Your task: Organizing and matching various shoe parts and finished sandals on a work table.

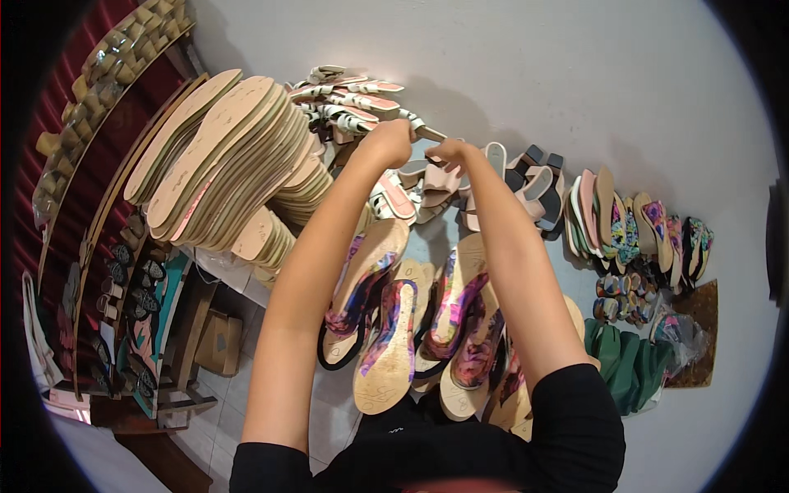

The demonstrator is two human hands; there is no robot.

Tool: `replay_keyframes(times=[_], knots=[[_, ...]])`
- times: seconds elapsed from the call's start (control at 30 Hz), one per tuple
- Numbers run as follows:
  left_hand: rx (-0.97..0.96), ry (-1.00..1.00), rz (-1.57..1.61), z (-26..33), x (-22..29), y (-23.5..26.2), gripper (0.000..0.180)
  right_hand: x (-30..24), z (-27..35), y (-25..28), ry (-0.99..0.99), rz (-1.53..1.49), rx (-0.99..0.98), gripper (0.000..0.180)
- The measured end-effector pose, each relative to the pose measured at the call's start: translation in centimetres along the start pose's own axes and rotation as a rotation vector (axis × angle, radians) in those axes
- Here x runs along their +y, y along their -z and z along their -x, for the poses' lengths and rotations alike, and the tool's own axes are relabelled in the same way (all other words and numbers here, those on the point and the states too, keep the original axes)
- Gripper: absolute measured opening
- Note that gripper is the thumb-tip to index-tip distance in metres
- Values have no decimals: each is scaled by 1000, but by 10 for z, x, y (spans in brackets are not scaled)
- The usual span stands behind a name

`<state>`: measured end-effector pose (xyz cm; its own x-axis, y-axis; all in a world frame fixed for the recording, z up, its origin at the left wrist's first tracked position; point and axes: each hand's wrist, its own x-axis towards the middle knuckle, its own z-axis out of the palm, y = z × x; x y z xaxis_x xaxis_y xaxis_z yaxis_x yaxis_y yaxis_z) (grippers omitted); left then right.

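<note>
Black short sleeves, bare forearms

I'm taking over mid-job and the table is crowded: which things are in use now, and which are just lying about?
In use:
- left hand and right hand, together gripping a white sandal strap

Lying about:
- stack of tan soles
- colourful-strapped sandals
- green soles
- white strapped sandals

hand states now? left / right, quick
Left hand: closed, gripping a slim strap-like piece.
Right hand: closed at the same piece's other end; exact grip cannot be told.
</note>
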<state>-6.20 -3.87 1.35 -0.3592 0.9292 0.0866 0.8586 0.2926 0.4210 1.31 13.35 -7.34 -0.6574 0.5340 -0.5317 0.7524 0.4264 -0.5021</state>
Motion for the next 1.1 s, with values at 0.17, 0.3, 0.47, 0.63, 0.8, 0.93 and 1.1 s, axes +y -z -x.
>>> replay_keyframes(times=[0.17, 0.3, 0.47, 0.63, 0.8, 0.93, 1.1], knots=[[77, -66, 103, 46, 35, 43, 23, 14, -57, -41, -481, -592, -406, 73], [91, -109, 145, 93, 24, 64, 23, -9, -26, -90, -309, -592, -360, 60], [-40, -182, 235, 117, 14, 70, 24, 5, -46, -98, -310, -668, -317, 55], [-25, -210, 270, 133, -4, 78, 25, 13, -66, -113, -277, -782, -291, 49], [-156, -216, 446, 151, -1, 85, 26, 27, -86, -120, -217, -944, -267, 44], [-184, -132, 471, 167, -23, 79, 25, -6, -55, -114, -305, -1221, -259, 25], [-215, -182, 542, 161, -17, 76, 29, 32, -42, -42, -176, -1259, -346, 23]])
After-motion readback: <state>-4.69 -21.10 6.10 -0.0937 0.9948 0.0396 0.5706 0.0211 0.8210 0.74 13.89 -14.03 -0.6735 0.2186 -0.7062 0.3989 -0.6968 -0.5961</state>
